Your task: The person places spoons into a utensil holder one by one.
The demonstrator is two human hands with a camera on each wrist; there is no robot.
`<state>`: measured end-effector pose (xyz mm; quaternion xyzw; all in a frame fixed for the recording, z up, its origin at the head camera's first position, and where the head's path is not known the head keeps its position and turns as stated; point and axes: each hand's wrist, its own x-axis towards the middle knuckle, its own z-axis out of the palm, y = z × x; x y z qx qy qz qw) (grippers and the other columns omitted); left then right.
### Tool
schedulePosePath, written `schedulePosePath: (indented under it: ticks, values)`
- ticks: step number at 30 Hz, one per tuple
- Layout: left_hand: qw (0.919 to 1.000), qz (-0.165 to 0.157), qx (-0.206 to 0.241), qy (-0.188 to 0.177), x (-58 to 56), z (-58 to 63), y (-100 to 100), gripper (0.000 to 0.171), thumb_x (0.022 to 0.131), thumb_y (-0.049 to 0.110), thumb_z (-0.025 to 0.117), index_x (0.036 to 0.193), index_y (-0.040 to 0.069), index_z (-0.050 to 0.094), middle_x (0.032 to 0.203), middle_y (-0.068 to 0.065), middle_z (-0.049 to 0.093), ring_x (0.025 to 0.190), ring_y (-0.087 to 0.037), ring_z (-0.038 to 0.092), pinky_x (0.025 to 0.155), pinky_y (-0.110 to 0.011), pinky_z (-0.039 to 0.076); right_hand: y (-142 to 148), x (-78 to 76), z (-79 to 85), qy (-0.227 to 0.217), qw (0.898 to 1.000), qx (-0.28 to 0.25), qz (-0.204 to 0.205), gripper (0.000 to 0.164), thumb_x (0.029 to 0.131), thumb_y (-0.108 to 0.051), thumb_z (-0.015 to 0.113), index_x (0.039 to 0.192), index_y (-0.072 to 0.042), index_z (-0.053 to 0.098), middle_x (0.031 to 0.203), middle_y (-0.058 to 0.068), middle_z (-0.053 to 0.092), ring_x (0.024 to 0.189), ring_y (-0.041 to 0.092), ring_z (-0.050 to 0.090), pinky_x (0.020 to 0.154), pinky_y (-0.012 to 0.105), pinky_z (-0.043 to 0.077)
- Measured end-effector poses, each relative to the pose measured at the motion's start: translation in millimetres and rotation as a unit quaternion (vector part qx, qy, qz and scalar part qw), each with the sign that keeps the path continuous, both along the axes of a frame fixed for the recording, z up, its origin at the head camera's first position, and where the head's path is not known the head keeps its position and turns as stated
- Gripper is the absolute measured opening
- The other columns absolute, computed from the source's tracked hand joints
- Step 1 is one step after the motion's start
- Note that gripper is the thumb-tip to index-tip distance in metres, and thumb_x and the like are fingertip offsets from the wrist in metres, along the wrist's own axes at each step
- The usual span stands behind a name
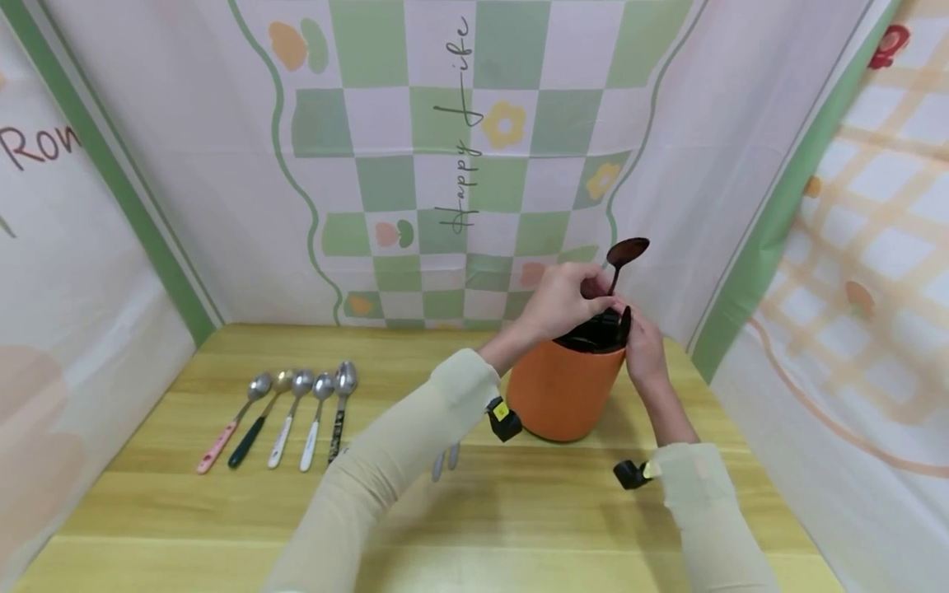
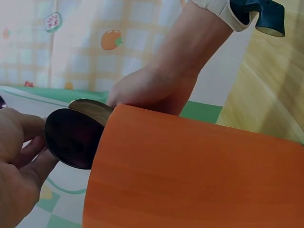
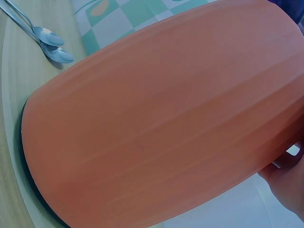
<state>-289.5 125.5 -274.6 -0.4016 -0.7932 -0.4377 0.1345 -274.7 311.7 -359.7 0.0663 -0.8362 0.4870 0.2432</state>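
Note:
Over the mouth of an orange container (image 1: 559,391) with a black inside, my left hand (image 1: 559,301) pinches a dark spoon. The left wrist view shows this hand's fingertips on the edge of a dark spoon bowl (image 2: 75,138), with a second, golden-brown spoon bowl (image 2: 92,110) behind it. Another dark spoon (image 1: 628,249) stands bowl-up above the hands. My right hand (image 1: 645,350) grips the container's right side at the rim, its fingers curled near the dark spoons. The spoons' lower parts are hidden by the hands and the container.
Several metal spoons (image 1: 302,383) with pink, green, white and patterned handles lie in a row on the wooden table (image 1: 185,527). Two more metal spoons (image 3: 50,42) lie left of the container, partly covered by the left forearm in the head view. Patterned cloth (image 1: 497,181) hangs behind.

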Motion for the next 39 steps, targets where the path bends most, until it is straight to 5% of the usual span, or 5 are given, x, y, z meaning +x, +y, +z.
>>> schedulePosePath:
  ticks: [9, 16, 21, 28, 39]
  values:
    - [0.9989, 0.018, -0.042, 0.008, -2.6, -6.4, 8.1, 0.013, 0.090, 0.022, 0.075, 0.086, 0.011, 0.069, 0.086, 0.002, 0.072, 0.077, -0.002, 0.064, 0.069, -0.008, 0.047, 1.6, -1.2, 0.9, 0.001, 1.000, 0.005, 0.011, 0.047, 0.110, -0.027, 0.034, 0.136, 0.006, 0.055, 0.149, 0.020, 0.049, 0.142, 0.030, 0.042, 0.120, 0.028, 0.031]
    - [0.9926, 0.047, -0.108, 0.029, -3.9, -7.8, 8.7, 0.012, 0.094, 0.021, 0.070, 0.091, 0.010, 0.076, 0.088, 0.000, 0.075, 0.080, -0.009, 0.068, 0.068, -0.012, 0.050, 1.4, -0.9, 3.5, -0.027, 0.999, -0.025, 0.030, 0.049, 0.110, -0.032, 0.032, 0.144, -0.002, 0.050, 0.153, 0.016, 0.045, 0.146, 0.027, 0.038, 0.122, 0.033, 0.030]
    - [0.9890, 0.018, -0.144, 0.029, -5.2, -8.4, 5.2, 0.019, 0.097, 0.015, 0.066, 0.113, 0.012, 0.075, 0.111, -0.001, 0.076, 0.103, -0.011, 0.069, 0.088, -0.015, 0.053, 2.1, 0.3, 2.2, -0.030, 0.999, -0.019, 0.017, 0.051, 0.110, -0.035, 0.030, 0.141, -0.002, 0.054, 0.151, 0.016, 0.049, 0.141, 0.022, 0.043, 0.116, 0.025, 0.036]
    - [0.9898, -0.010, -0.141, 0.016, -4.7, -1.3, -13.4, 0.029, 0.097, 0.001, 0.059, 0.119, 0.014, 0.073, 0.116, -0.001, 0.074, 0.104, -0.009, 0.069, 0.088, -0.012, 0.052, 0.4, -1.3, 1.5, -0.002, 0.999, -0.020, 0.041, 0.050, 0.110, -0.033, 0.031, 0.138, 0.001, 0.056, 0.151, 0.017, 0.048, 0.145, 0.031, 0.038, 0.124, 0.043, 0.026]
    - [0.9956, 0.020, -0.092, -0.005, -5.0, -11.1, -55.0, 0.018, 0.096, 0.005, 0.063, 0.111, 0.003, 0.073, 0.108, -0.008, 0.073, 0.101, -0.018, 0.069, 0.088, -0.022, 0.056, -1.4, -0.3, 2.2, -0.019, 0.999, -0.006, 0.035, 0.054, 0.110, -0.040, 0.029, 0.138, -0.004, 0.058, 0.153, 0.016, 0.046, 0.147, 0.031, 0.036, 0.123, 0.050, 0.025]
